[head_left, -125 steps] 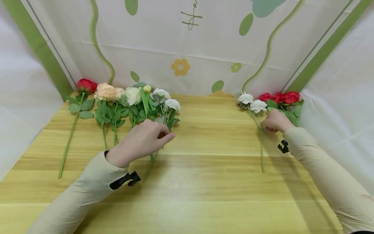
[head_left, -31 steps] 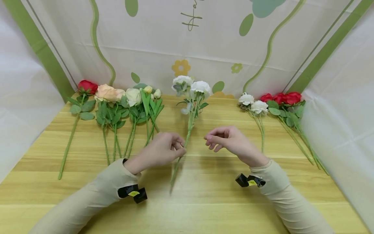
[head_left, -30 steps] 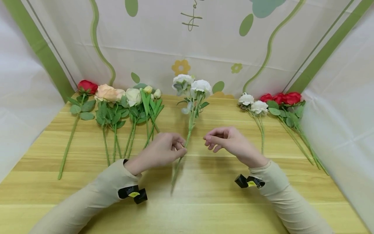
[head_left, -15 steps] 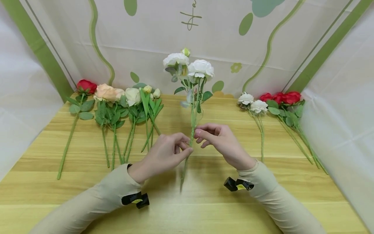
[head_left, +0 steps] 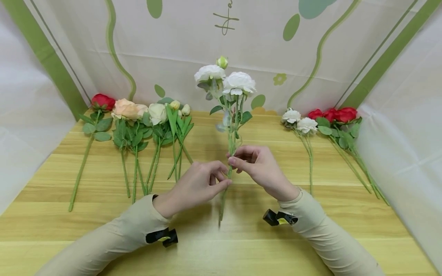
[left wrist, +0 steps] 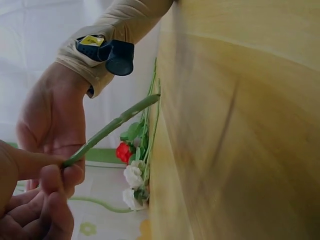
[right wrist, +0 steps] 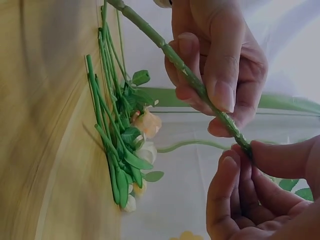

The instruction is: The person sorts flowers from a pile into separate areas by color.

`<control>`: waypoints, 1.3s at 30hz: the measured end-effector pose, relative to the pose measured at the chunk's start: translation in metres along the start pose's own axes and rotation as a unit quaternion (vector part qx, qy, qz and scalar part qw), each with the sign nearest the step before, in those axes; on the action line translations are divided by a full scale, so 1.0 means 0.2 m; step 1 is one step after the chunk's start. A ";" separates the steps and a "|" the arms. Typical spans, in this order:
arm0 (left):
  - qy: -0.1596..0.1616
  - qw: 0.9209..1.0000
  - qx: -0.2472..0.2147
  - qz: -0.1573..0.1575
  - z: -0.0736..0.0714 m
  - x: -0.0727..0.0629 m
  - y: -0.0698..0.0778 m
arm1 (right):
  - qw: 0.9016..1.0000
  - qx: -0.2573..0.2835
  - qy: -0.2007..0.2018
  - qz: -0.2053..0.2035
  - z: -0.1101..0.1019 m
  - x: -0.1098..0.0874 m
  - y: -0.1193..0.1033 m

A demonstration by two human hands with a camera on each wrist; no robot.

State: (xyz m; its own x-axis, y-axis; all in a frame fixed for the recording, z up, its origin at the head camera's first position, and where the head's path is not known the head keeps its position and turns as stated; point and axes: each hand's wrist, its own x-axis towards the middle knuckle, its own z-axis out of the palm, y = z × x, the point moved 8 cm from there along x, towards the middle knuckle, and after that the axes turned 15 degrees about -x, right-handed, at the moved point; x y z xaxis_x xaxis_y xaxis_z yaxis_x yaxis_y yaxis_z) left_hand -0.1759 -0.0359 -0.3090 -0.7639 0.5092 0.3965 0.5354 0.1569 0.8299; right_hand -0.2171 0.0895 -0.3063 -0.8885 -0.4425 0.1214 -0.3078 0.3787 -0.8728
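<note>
Upright above the middle of the table stands a stemmed white flower (head_left: 239,83) with two full blooms, a green bud and small leaves. My left hand (head_left: 198,186) pinches its green stem (right wrist: 175,60) between thumb and fingers. Just above that grip, my right hand (head_left: 260,168) pinches the same stem with thumb and fingertips. Below the hands the stem's lower end hangs free over the tabletop, as the left wrist view shows.
On the wooden table (head_left: 241,249) at left lie a red rose (head_left: 103,101), peach roses (head_left: 126,109), a cream rose (head_left: 157,114) and pale yellow tulips (head_left: 185,110). Smaller white flowers (head_left: 306,125) and red roses (head_left: 345,114) lie at right. A printed cloth (head_left: 165,46) hangs behind.
My right hand has come from the flowers at right to the stem and now pinches it. My left hand has lifted the white flower off the left row, toward the middle, and stood it upright.
</note>
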 end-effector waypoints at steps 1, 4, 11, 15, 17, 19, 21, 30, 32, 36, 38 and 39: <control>-0.003 1.000 0.001 -0.002 0.00 0.00 0.00 | 1.000 0.000 -0.001 -0.004 0.00 0.00 0.00; -0.015 1.000 0.004 -0.013 0.00 0.00 0.00 | 1.000 -0.001 -0.003 -0.009 0.00 0.00 0.00; -0.039 0.998 0.034 -0.045 -0.01 0.00 -0.02 | 1.000 0.008 -0.013 -0.003 -0.02 -0.01 0.02; -0.045 0.996 0.053 -0.064 -0.04 0.00 -0.02 | 1.000 0.006 -0.012 0.013 -0.09 -0.03 0.06; -0.049 0.994 0.061 -0.075 -0.05 0.00 -0.03 | 1.000 -0.004 -0.004 0.021 -0.14 -0.05 0.08; -0.053 0.993 0.065 -0.084 -0.05 0.00 -0.04 | 0.999 -0.017 0.006 0.027 -0.20 -0.07 0.12; -0.057 0.992 0.069 -0.091 -0.05 0.00 -0.05 | 0.999 -0.031 0.020 0.031 -0.27 -0.10 0.15; -0.059 0.988 0.094 -0.106 -0.08 0.00 -0.08 | 0.985 -0.115 0.093 0.088 -0.67 -0.21 0.28; -0.061 0.987 0.096 -0.112 -0.09 0.00 -0.09 | 0.978 -0.147 0.116 0.097 -0.76 -0.22 0.30; -0.067 0.986 0.097 -0.121 -0.10 -0.01 -0.10 | 0.960 -0.209 0.143 0.118 -0.92 -0.22 0.36; -0.068 0.985 0.097 -0.123 -0.10 -0.01 -0.10 | 0.951 -0.238 0.152 0.122 -0.99 -0.22 0.38; -0.068 0.985 0.098 -0.123 -0.10 -0.01 -0.10 | 0.948 -0.250 0.156 0.123 -1.02 -0.23 0.40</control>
State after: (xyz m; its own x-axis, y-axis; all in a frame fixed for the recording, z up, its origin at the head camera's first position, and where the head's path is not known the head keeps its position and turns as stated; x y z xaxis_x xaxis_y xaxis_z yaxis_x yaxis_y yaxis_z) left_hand -0.1925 -0.0567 -0.3183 -0.8309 0.5422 0.1245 0.4087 0.4431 0.7979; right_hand -0.2707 0.3050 -0.2845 -0.9877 -0.0593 0.1450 -0.1323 0.8120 -0.5685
